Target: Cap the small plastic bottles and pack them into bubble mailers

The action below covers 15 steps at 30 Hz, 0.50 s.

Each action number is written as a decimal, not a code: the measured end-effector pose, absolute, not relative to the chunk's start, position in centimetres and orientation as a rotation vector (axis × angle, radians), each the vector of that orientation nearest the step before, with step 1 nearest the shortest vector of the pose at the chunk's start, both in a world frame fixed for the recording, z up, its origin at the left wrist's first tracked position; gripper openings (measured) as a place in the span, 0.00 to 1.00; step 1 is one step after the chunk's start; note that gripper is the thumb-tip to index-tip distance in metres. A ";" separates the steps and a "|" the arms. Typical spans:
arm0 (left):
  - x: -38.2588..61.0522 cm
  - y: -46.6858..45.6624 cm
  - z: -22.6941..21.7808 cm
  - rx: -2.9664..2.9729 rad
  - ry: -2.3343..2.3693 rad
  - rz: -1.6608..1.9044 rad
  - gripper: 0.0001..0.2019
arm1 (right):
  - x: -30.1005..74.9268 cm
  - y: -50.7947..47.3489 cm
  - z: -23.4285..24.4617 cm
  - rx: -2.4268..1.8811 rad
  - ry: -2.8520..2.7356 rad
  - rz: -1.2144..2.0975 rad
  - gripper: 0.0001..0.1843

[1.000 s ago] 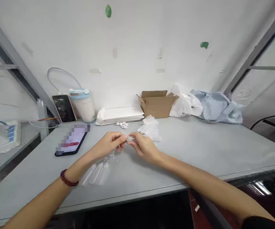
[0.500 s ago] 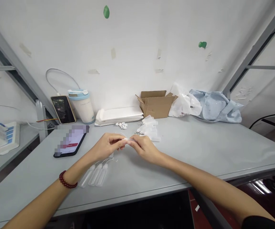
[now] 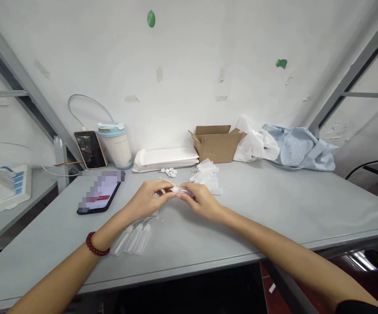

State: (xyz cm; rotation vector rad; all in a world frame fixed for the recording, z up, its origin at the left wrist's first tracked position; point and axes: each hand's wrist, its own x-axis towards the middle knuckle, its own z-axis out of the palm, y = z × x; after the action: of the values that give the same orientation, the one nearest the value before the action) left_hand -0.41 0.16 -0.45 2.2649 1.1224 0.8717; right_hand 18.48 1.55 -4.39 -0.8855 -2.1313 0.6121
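Both hands meet over the middle of the grey table (image 3: 274,209). My left hand (image 3: 149,199) pinches the white capped end of a small clear plastic vial (image 3: 180,190). My right hand (image 3: 199,200) is closed round the vial's other end. Three more clear vials (image 3: 133,237) lie side by side under my left wrist, which wears a dark red bead bracelet (image 3: 94,246). A heap of clear vials and packets (image 3: 207,176) sits just beyond my right hand. A few small white caps (image 3: 169,172) lie behind the hands.
A phone (image 3: 100,196) lies flat at the left; another phone (image 3: 91,149) leans on the wall beside a white tub with a blue lid (image 3: 116,145). At the back are a stack of white sheets (image 3: 166,158), an open cardboard box (image 3: 218,143), plastic bags (image 3: 256,144) and blue cloth (image 3: 302,148).
The hands have stayed together on the vial, with only small finger movements. The view has shifted slightly.
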 end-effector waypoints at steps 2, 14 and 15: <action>-0.6 0.3 -0.6 2.299 1.162 0.897 0.09 | 18.6 1.8 -4.9 -0.848 -2.209 0.225 0.13; -4.8 8.1 -4.2 2.403 1.523 0.810 0.20 | 19.0 2.4 -3.9 -0.594 -2.028 -0.699 0.09; -5.1 8.5 -4.7 2.428 1.486 0.784 0.21 | 19.0 2.3 -3.9 -0.577 -2.042 -0.708 0.10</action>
State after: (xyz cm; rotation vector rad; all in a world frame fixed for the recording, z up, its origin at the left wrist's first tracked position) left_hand -5.14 8.52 -4.69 2.4276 1.4865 0.7838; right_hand 18.97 2.35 -3.92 -0.5767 -2.0422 -0.7084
